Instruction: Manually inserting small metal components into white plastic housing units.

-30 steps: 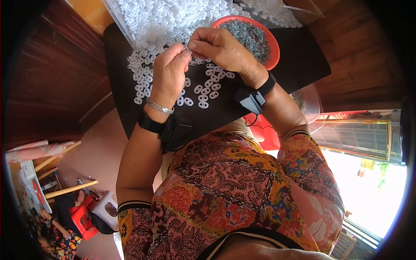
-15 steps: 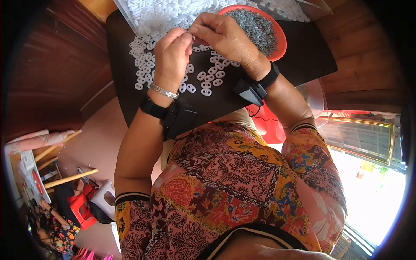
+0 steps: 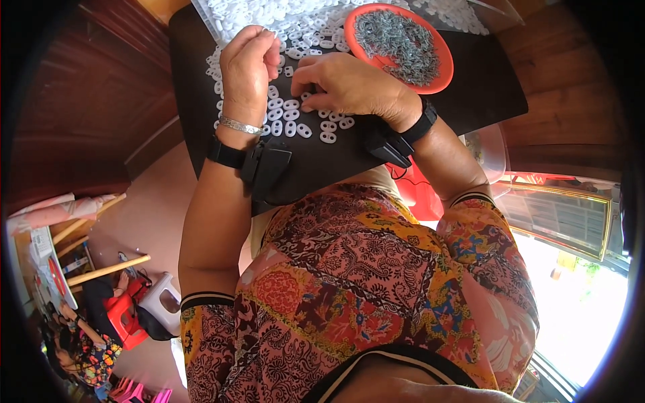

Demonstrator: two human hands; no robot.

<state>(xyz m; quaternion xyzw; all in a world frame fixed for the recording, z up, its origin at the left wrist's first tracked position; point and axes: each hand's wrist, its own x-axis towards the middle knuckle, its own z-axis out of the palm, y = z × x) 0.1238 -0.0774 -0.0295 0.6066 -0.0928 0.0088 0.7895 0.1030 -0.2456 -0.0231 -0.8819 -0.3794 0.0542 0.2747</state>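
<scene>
Many white oval plastic pieces with two holes point(image 3: 290, 115) lie loose on the dark tabletop. My left hand point(image 3: 248, 67) is raised over the far left part of them, its fingers curled in and pinched; what sits between the fingertips is too small to make out. To its right, my right hand point(image 3: 346, 84) reaches low over the loose pieces, thumb and forefinger apart, with nothing visible between them. Beyond my right hand stands an orange bowl point(image 3: 445, 74) of small grey metal screws point(image 3: 396, 47).
A clear plastic bin point(image 3: 209, 21) heaped with more white pieces stands at the far edge of the dark table point(image 3: 484, 87). Stools, a red one point(image 3: 124, 324) and a grey one point(image 3: 160, 305), are at the lower left, near another person point(image 3: 94, 342). A bright opening is at right.
My hands, earlier meeting at the fingertips, have parted. The right hand has dropped nearer to me over the loose pieces; the left has shifted slightly left and away.
</scene>
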